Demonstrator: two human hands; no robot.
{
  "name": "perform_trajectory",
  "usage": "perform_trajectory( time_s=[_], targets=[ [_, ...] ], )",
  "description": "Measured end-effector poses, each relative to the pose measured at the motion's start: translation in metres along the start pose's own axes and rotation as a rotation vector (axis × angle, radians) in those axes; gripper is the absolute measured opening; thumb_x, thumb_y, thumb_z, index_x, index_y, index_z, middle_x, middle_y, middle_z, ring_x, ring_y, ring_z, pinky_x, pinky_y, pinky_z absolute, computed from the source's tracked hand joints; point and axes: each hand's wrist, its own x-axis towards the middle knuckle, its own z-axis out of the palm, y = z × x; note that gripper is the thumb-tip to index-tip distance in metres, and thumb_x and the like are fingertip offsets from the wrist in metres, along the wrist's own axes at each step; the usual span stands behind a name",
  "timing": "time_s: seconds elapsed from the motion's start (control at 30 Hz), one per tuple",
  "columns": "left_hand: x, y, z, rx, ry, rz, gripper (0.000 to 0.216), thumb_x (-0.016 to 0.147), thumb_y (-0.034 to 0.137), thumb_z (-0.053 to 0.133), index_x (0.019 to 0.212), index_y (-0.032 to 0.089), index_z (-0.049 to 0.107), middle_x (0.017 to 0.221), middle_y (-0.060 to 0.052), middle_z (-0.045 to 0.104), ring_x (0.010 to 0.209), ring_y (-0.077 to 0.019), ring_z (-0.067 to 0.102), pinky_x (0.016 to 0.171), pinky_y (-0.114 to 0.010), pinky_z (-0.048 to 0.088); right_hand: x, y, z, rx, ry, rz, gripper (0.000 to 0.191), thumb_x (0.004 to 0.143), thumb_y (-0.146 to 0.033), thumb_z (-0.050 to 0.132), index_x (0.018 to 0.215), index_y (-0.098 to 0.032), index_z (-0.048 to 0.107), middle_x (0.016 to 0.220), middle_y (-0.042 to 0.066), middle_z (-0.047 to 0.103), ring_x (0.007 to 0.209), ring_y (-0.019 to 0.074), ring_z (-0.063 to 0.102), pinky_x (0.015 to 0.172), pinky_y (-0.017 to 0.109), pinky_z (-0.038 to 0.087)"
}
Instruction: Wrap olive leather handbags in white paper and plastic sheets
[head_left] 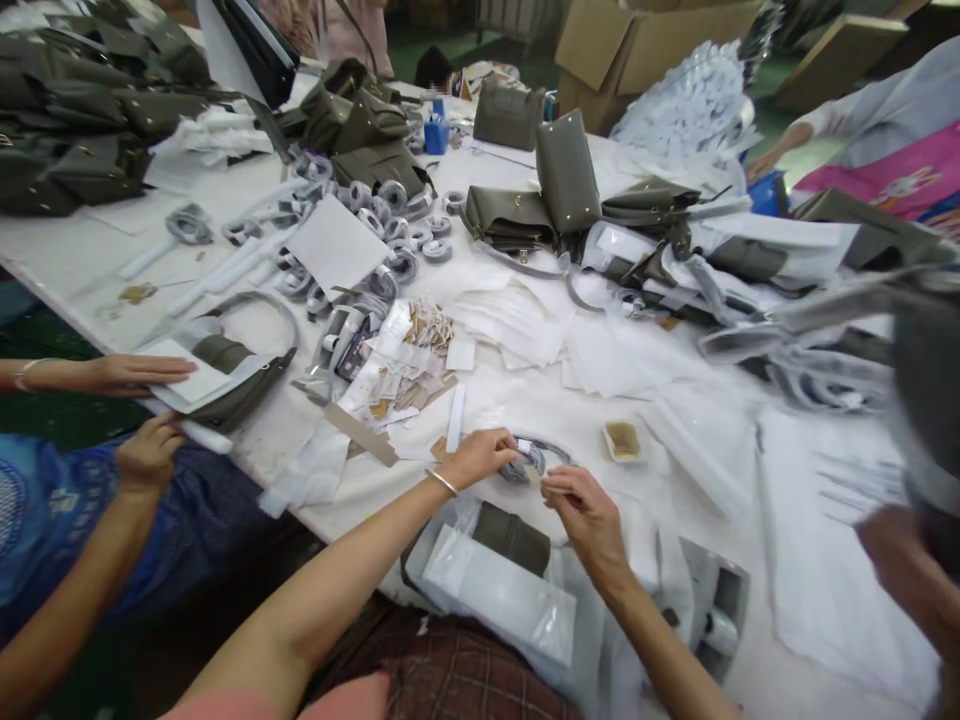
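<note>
My left hand (482, 457), with a bracelet at the wrist, has its fingers closed on the edge of a grey strap (527, 461), which looks coiled and wrapped in plastic. Just right of it, my right hand (589, 505) pinches a thin, pale flat piece (556, 489) whose kind I cannot make out. Below both hands, near the table edge, lies a dark olive handbag (511, 538), partly covered by white sheet and clear plastic (502, 595). A small white dish (622, 440) with yellowish-brown stuff in it stands to the right of my right hand.
Paper tags and card scraps (424, 365) lie beyond my left hand, with wrapped strap coils (390, 200) behind. Olive bags (517, 205) stand farther back. At left, a co-worker's hands (142, 372) handle another bag (251, 395). White sheets (825, 540) lie to the right, near another person's hand.
</note>
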Motion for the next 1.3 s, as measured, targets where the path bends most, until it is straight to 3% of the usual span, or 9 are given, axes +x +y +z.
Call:
perform_trajectory(
  time_s=[0.1, 0.23, 0.37, 0.57, 0.73, 0.97, 1.07, 1.2, 1.3],
  targets=[
    [0.013, 0.0, 0.006, 0.224, 0.16, 0.045, 0.034, 0.083, 0.019, 0.061, 0.117, 0.018, 0.058, 0.119, -0.01, 0.059, 0.116, -0.0266, 0.05, 0.099, -0.039, 0.039, 0.007, 0.017, 0.006, -0.006, 0.106, 0.085, 0.022, 0.086, -0.042, 0.062, 0.091, -0.022, 0.069, 0.091, 0.006, 0.07, 0.082, 0.0198, 0.064, 0.075, 0.034, 0.055],
    [0.029, 0.001, 0.019, 0.556, 0.166, 0.085, 0.039, 0.082, 0.015, 0.058, 0.121, 0.016, 0.054, 0.12, -0.014, 0.055, 0.116, -0.0307, 0.047, 0.096, -0.044, 0.041, 0.01, 0.033, 0.02, -0.084, 0.029, 0.004, 0.02, 0.089, -0.038, 0.057, 0.09, -0.021, 0.069, 0.087, 0.005, 0.07, 0.079, 0.0193, 0.065, 0.074, 0.033, 0.054],
    [0.04, -0.002, 0.023, 0.595, 0.128, 0.085, 0.029, 0.081, 0.009, 0.052, 0.108, 0.016, 0.059, 0.11, -0.014, 0.057, 0.111, -0.0307, 0.048, 0.091, -0.043, 0.044, 0.005, 0.038, 0.026, -0.136, -0.017, 0.017, 0.018, 0.087, -0.036, 0.057, 0.084, -0.021, 0.068, 0.08, 0.004, 0.07, 0.074, 0.0193, 0.065, 0.074, 0.034, 0.053],
    [0.04, -0.005, 0.011, 0.601, 0.066, 0.107, 0.034, 0.077, 0.006, 0.053, 0.109, 0.017, 0.061, 0.106, -0.012, 0.061, 0.104, -0.0269, 0.053, 0.091, -0.037, 0.045, 0.0, 0.03, 0.024, 0.211, 0.023, 0.38, 0.025, 0.08, -0.045, 0.067, 0.082, -0.02, 0.065, 0.074, 0.004, 0.072, 0.073, 0.0221, 0.069, 0.073, 0.037, 0.057],
    [0.038, 0.004, 0.008, 0.582, 0.055, 0.075, 0.03, 0.08, 0.011, 0.054, 0.109, 0.016, 0.062, 0.101, -0.013, 0.064, 0.101, -0.0286, 0.056, 0.091, -0.039, 0.045, 0.007, 0.02, 0.03, 0.264, 0.004, 0.393, 0.025, 0.076, -0.045, 0.071, 0.08, -0.021, 0.065, 0.074, 0.002, 0.071, 0.073, 0.0219, 0.069, 0.076, 0.039, 0.057],
    [0.034, 0.008, -0.001, 0.493, 0.0, 0.039, 0.034, 0.076, 0.022, 0.062, 0.109, 0.02, 0.06, 0.106, -0.008, 0.063, 0.098, -0.0241, 0.061, 0.085, -0.031, 0.048, 0.01, 0.007, 0.028, 0.335, 0.039, 0.495, 0.032, 0.071, -0.048, 0.074, 0.08, -0.02, 0.063, 0.068, 0.001, 0.069, 0.067, 0.0243, 0.069, 0.066, 0.038, 0.058],
    [0.032, 0.01, -0.004, 0.444, -0.031, 0.041, 0.032, 0.075, 0.025, 0.063, 0.106, 0.02, 0.062, 0.102, -0.007, 0.065, 0.096, -0.0234, 0.063, 0.083, -0.029, 0.048, 0.01, 0.011, 0.024, 0.204, 0.027, 0.4, 0.025, 0.078, -0.045, 0.069, 0.083, -0.022, 0.062, 0.072, 0.001, 0.069, 0.07, 0.0228, 0.069, 0.067, 0.036, 0.056],
    [0.029, 0.016, -0.005, 0.37, -0.074, 0.06, 0.03, 0.073, 0.024, 0.064, 0.102, 0.02, 0.063, 0.098, -0.004, 0.068, 0.092, -0.0217, 0.064, 0.079, -0.026, 0.047, 0.008, 0.018, 0.026, -0.188, -0.046, -0.007, 0.008, 0.087, -0.024, 0.055, 0.083, -0.023, 0.061, 0.078, 0.002, 0.068, 0.072, 0.0191, 0.064, 0.069, 0.032, 0.051],
    [0.025, 0.019, -0.005, 0.316, -0.091, 0.051, 0.031, 0.073, 0.027, 0.066, 0.103, 0.02, 0.063, 0.098, -0.004, 0.069, 0.092, -0.0221, 0.064, 0.078, -0.026, 0.046, 0.008, 0.021, 0.031, -0.48, -0.032, -0.292, 0.019, 0.083, -0.008, 0.049, 0.082, -0.022, 0.061, 0.091, 0.006, 0.068, 0.085, 0.0218, 0.062, 0.076, 0.035, 0.048]
  ],
)
